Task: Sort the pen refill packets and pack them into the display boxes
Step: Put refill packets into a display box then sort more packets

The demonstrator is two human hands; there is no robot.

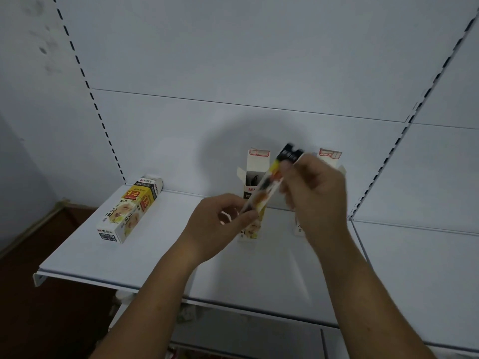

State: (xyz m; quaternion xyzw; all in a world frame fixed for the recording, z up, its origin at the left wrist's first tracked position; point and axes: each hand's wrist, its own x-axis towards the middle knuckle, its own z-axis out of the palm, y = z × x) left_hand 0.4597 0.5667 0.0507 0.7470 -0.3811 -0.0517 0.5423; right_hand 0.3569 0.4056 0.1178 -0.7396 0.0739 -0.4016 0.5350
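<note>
Both hands pinch one packet [269, 181], left hand [220, 224] at its lower end, right hand [313, 193] near the top, slanting it above the open box [255, 174] by the shelf's [145, 257] back edge, probably for dropping in.

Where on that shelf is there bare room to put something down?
The widest bare patch lies between the closed box lying at the left and the open box in the middle, reaching to the shelf front edge. It is crowded at the middle and right, where both hands hold a packet before the open boxes.
</note>
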